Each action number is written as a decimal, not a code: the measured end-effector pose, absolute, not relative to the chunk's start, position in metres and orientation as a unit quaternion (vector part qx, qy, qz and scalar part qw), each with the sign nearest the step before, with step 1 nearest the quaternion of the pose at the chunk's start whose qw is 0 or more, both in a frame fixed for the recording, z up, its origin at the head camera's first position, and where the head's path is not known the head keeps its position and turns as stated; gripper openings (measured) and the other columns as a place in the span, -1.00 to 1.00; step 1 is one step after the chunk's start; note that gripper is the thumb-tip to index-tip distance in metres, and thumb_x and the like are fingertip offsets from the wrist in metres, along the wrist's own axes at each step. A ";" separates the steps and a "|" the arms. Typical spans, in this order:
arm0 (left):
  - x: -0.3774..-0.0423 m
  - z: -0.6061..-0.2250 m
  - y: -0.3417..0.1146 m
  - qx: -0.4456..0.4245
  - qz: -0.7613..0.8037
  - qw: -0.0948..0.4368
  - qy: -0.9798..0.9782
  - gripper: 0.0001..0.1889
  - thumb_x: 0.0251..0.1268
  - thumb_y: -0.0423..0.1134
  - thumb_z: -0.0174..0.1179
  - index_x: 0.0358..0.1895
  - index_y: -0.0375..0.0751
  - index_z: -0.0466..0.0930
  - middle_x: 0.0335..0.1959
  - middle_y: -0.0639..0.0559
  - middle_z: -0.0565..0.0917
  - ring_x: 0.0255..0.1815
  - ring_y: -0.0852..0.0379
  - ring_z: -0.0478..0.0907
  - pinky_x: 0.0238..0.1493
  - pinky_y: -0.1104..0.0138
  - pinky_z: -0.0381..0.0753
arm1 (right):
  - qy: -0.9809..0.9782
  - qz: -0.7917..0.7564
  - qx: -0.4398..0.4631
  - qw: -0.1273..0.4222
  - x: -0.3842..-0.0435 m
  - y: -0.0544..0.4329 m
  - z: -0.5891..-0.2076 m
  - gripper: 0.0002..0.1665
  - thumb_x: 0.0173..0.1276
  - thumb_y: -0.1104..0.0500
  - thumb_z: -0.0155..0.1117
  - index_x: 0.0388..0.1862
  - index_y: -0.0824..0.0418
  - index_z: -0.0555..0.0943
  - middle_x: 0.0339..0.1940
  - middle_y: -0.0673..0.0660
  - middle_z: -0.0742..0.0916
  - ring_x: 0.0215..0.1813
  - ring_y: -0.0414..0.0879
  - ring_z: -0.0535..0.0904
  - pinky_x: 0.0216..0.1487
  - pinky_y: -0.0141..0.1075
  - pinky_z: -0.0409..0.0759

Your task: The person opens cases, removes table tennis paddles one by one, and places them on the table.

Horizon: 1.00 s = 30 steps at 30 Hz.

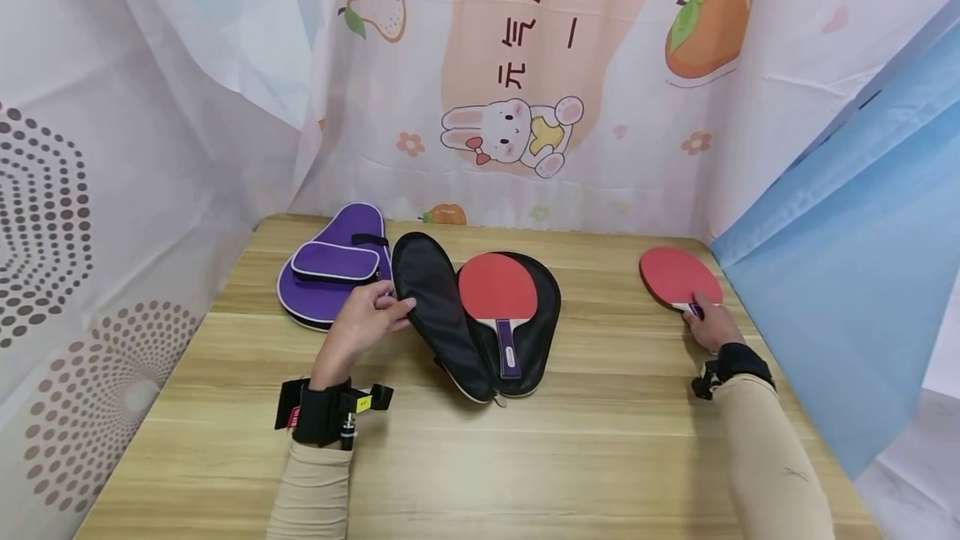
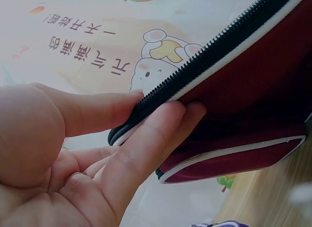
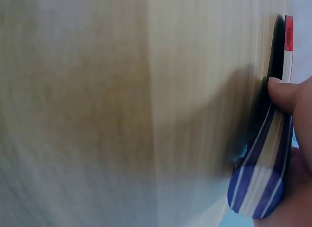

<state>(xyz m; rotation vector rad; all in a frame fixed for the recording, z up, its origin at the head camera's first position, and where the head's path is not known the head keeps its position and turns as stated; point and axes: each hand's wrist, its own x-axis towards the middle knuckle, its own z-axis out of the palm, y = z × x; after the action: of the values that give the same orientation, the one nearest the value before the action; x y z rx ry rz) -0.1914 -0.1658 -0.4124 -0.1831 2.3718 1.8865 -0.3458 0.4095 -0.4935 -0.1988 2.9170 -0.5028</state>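
My left hand [image 1: 365, 317] pinches the raised flap [image 1: 442, 315] of a table tennis paddle case, its thumb on the black lining side. In the left wrist view the outside of this flap [image 2: 243, 75] is dark red, with white piping and a zipper edge. Inside the spread case lies a red paddle [image 1: 498, 288], its purple handle toward me. At the right, my right hand [image 1: 712, 327] grips the handle of a second red paddle [image 1: 678, 275]. The right wrist view shows that handle's striped end [image 3: 256, 190], with the thumb near the blade.
A purple paddle case [image 1: 309, 294] with white piping and a small front pocket lies at the back left, beside the left hand. Printed curtains [image 1: 600, 148] hang behind the wooden table [image 1: 585, 457], and a blue cloth [image 1: 847, 298] borders its right edge.
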 end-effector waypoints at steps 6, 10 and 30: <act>-0.191 -0.411 -0.166 -0.061 0.613 0.053 0.786 -0.64 0.43 -0.29 0.20 0.18 -0.39 0.48 -0.23 -0.18 0.71 -0.16 0.09 0.72 -0.04 0.22 0.73 | 0.979 -0.164 -0.051 0.113 -0.347 0.409 -0.491 -0.23 0.53 0.19 -0.05 0.51 0.54 -0.06 0.31 0.77 0.23 0.34 0.65 0.14 0.36 0.36 0.20; -0.192 -0.413 -0.166 -0.066 0.612 0.058 0.786 -0.67 0.42 -0.28 0.20 0.15 -0.36 0.50 -0.26 -0.14 0.69 -0.16 0.09 0.73 -0.03 0.21 0.73 | 0.978 -0.165 -0.043 0.122 -0.347 0.410 -0.492 -0.23 0.53 0.17 -0.05 0.52 0.52 -0.07 0.30 0.79 0.21 0.34 0.66 0.12 0.34 0.36 0.23; -0.191 -0.411 -0.165 -0.059 0.616 0.051 0.784 -0.71 0.43 -0.27 0.20 0.10 -0.36 0.51 -0.40 -0.05 0.62 -0.17 0.09 0.72 -0.04 0.20 0.74 | 0.977 -0.171 -0.024 0.128 -0.350 0.413 -0.495 -0.19 0.49 0.18 -0.06 0.53 0.52 -0.11 0.32 0.80 0.17 0.35 0.68 0.03 0.38 0.39 0.14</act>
<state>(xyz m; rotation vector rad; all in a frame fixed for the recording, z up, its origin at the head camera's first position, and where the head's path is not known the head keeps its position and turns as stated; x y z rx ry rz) -0.1913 -0.1646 -0.4107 -0.1797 2.3853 1.8753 -0.3501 0.4133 -0.4954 -0.0710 2.8409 -0.4974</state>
